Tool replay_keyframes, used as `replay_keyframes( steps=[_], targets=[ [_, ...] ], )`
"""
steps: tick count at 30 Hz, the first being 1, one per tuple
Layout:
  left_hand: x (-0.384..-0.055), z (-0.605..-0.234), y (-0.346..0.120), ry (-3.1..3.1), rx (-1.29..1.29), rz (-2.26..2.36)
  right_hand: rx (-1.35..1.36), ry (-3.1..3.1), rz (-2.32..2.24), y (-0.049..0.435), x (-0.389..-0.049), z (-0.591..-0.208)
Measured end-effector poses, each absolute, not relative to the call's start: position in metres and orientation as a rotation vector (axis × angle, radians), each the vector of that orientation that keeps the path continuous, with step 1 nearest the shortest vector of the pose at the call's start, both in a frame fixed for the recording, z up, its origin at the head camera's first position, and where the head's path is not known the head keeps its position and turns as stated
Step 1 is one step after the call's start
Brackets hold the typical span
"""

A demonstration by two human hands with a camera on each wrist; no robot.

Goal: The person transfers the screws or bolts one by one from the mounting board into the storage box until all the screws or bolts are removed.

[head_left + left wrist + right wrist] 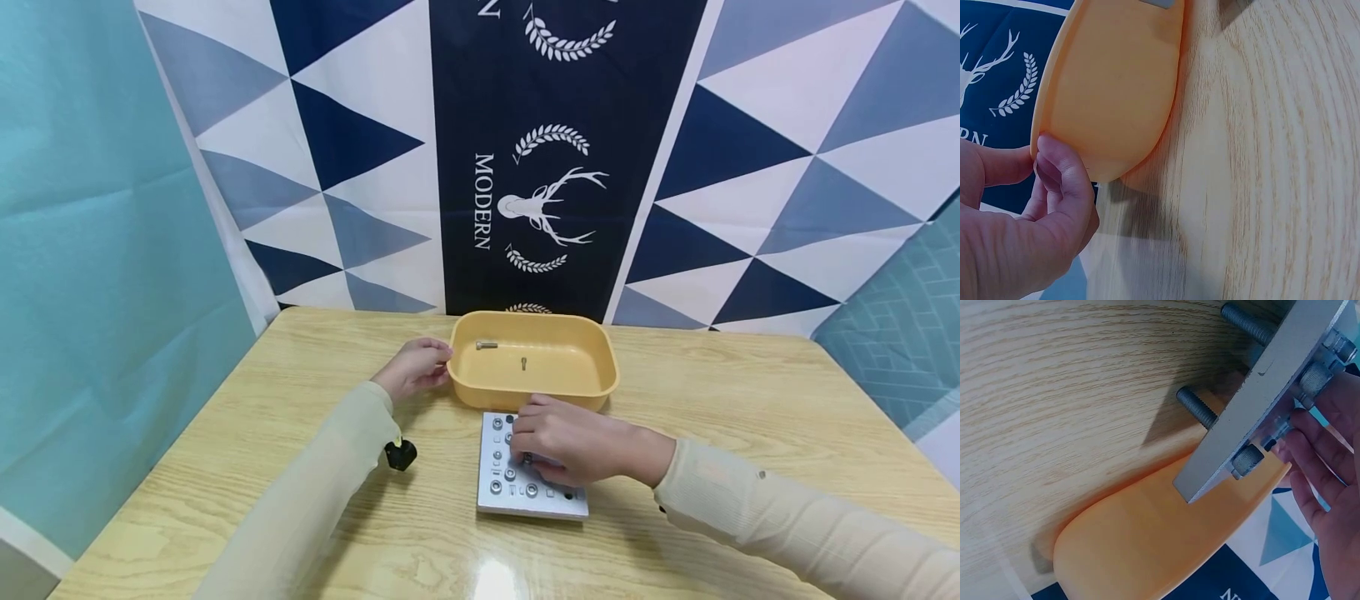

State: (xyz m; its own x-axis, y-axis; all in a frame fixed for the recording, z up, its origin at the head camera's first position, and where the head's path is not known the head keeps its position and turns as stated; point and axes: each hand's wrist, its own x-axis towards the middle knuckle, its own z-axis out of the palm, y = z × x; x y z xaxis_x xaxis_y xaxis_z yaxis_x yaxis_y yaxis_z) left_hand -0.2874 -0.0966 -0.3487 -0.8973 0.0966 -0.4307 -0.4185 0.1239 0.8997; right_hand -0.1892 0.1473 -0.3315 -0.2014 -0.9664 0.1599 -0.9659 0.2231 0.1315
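A silver metal plate (543,505) fitted with several socket-head bolts (1247,461) lies in front of a yellow plastic bin (555,379). My right hand (562,437) is over the plate, its thumb and fingertips pinching a small bolt (1277,432) at the top face. Threaded shanks (1197,407) stick out of the plate's underside in the right wrist view. At the bin's left end, my left hand (415,367) pinches the rim between thumb and fingers. Two loose screws, a longer one (487,345) and a shorter one (523,364), lie inside the bin.
The wooden table (720,392) extends to both sides of the bin and plate. Behind it hangs a patterned cloth (360,167), with a teal sheet (97,250) at the left. A small black device (401,455) hangs at the left wrist.
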Motion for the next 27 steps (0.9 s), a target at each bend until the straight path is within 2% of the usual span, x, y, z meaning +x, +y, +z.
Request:
replay_keyframes(
  steps=[27],
  targets=[
    [-0.2881, -0.3468, -0.0965, 2.014, -0.319, 1.834, 1.863, -2.264, 0.021, 0.1476, -0.1896, -0.3302]
  ],
)
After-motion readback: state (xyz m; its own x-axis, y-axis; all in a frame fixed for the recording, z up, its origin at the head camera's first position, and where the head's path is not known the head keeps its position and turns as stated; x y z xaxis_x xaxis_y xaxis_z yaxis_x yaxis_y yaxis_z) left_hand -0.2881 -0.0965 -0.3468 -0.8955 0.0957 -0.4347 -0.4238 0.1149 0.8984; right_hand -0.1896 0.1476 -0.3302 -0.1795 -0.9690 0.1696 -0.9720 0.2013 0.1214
